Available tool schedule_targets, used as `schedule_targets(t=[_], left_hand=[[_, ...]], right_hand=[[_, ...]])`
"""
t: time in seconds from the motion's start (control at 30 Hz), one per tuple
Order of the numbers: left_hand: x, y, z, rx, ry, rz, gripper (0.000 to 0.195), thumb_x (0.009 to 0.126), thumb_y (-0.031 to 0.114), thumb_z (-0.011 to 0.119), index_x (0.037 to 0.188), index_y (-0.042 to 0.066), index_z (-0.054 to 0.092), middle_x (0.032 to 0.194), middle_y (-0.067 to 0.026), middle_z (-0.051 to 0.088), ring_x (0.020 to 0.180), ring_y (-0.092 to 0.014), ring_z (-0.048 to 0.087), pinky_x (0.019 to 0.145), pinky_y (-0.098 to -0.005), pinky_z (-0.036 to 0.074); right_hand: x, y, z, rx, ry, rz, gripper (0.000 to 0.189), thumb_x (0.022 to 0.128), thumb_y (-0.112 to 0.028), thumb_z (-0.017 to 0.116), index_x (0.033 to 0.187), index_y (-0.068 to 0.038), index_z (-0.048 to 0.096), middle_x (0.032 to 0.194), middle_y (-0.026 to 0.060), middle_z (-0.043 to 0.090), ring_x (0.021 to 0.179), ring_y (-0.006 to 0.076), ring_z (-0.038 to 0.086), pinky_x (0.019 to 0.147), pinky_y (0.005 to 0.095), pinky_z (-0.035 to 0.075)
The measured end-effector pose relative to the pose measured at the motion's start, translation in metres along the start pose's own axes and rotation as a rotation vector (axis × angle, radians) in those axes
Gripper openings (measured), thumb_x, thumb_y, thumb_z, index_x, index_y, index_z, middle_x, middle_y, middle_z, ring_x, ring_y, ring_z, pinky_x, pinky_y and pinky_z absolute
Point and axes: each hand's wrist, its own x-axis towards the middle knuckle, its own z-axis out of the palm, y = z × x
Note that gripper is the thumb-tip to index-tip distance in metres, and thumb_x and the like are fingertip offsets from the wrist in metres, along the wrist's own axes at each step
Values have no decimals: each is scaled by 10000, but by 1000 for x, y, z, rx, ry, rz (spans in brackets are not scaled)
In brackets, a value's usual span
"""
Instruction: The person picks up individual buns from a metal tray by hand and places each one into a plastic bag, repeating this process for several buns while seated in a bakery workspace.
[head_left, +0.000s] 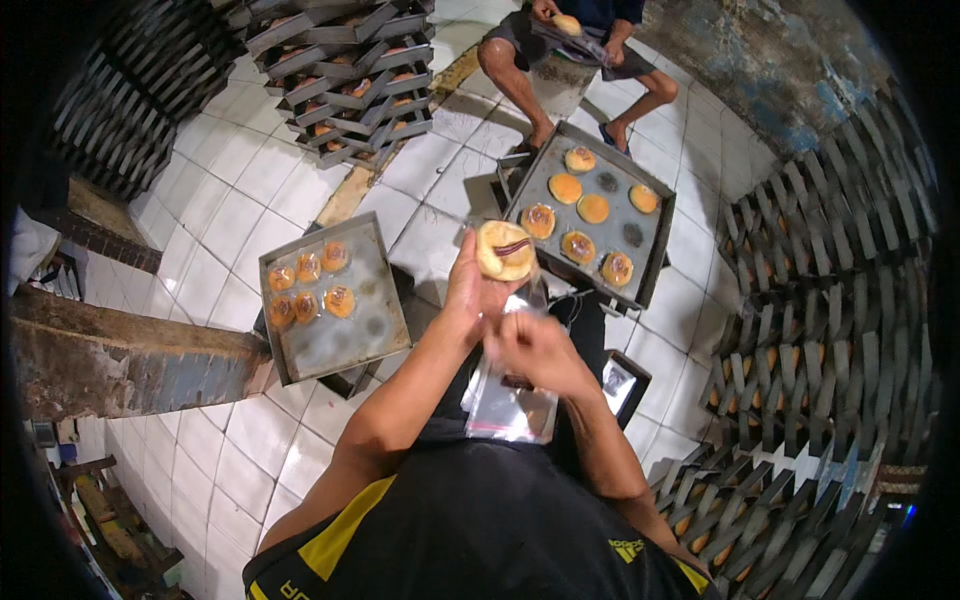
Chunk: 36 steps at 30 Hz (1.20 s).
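My left hand (472, 281) holds up a round bun (505, 250) with a dark brown streak on its pale face. My right hand (531, 346) is blurred, just below the bun and over my lap; whether its fingers grip anything is unclear. Under it, on my lap, lies a stack of clear plastic bags (511, 412). To the left, a metal tray (330, 364) bears several buns in clear wrappers (334, 256). Ahead to the right, a second metal tray (651, 259) holds several golden buns (565, 188), some with printed wrapping.
A seated co-worker (517, 82) beyond the right tray holds a bun and plastic. Stacked trays with buns stand at the upper left (337, 90) and along the right (795, 375). A worn ledge (135, 352) juts in from the left over white floor tiles.
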Motion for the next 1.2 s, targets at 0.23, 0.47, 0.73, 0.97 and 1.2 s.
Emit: schedule_targets(t=[0.23,0.47,0.73,0.97,1.2], left_hand=[[-9,18,1,16,26,152,637,1036,603,357,1299,62,565,1239,-137,649,1129,-278,637,963,-458,540],[10,7,-1,51,174,136,594,1039,580,388,1317,86,565,1271,-117,642,1158,-277,627,1004,-479,506],[-8,-14,7,47,122,190,528,1038,543,439,1256,88,595,1225,-104,660,1128,-250,642,998,-431,525],[-11,35,-9,138,123,190,575,1056,545,363,1316,72,563,1250,-118,650,1136,-259,636,989,-475,518],[-60,18,10,-150,-209,-160,616,1038,572,383,1318,55,567,1220,-142,661,1117,-299,646,941,-483,547]], right_hand=[[-1,3,-4,141,482,83,168,868,5,742,844,-30,579,933,74,648,793,143,599,691,274,484],[-29,-25,1,449,-193,56,212,900,-10,709,800,-56,528,894,79,620,796,155,610,694,295,498],[5,21,-4,-480,312,-219,97,931,-26,653,923,-6,559,998,95,646,838,105,590,702,242,496],[-51,12,-19,-214,307,323,109,878,9,719,953,1,641,910,111,712,778,183,717,614,323,565],[-15,2,-6,-1106,511,-406,418,755,15,773,1145,-39,633,1215,150,669,941,273,681,726,343,567]])
